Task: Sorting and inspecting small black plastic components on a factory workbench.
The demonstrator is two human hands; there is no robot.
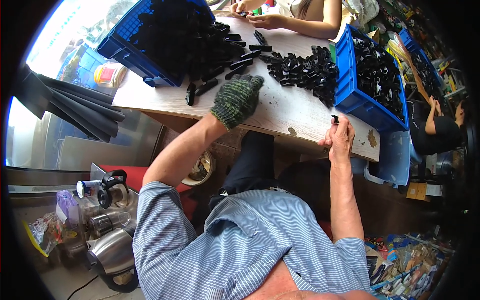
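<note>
Whether the left hand (238,100) grips anything can't be made out, the right hand (341,137) pinches a half-covered part (335,119), and a bin (126,53), cut off above, crowds the table (295,111).

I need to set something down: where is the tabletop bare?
Bare tabletop: the near strip between the gloved left hand and the right hand; also the left corner beside the left blue crate. Crowded: black parts heap beside that crate and against the right blue crate.

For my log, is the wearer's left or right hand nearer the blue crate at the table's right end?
Right. The right hand is near the blue crate, off its front-left corner; the left hand is well to its left.
</note>
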